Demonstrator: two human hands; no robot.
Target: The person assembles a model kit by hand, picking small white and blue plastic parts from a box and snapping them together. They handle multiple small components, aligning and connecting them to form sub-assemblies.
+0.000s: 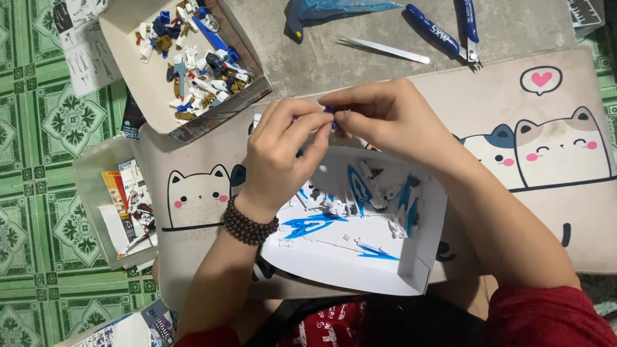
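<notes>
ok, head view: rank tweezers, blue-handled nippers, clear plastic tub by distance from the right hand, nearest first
From the right hand:
1. Tweezers: just above it in the picture, on the grey surface.
2. Blue-handled nippers: farther up and to the right, near the top edge.
3. Clear plastic tub: far left, beyond the left hand, on the green floor.

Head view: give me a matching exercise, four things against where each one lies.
Things:
1. tweezers
2. blue-handled nippers
3. bead bracelet
4. white tray of blue and white parts

Places:
A. on the left wrist
B. below both hands, nearest the person
C. top right, on the grey floor
D. on the grey floor, left of the nippers

Pairs: 1-D, 2-C, 3-A, 4-B
</notes>
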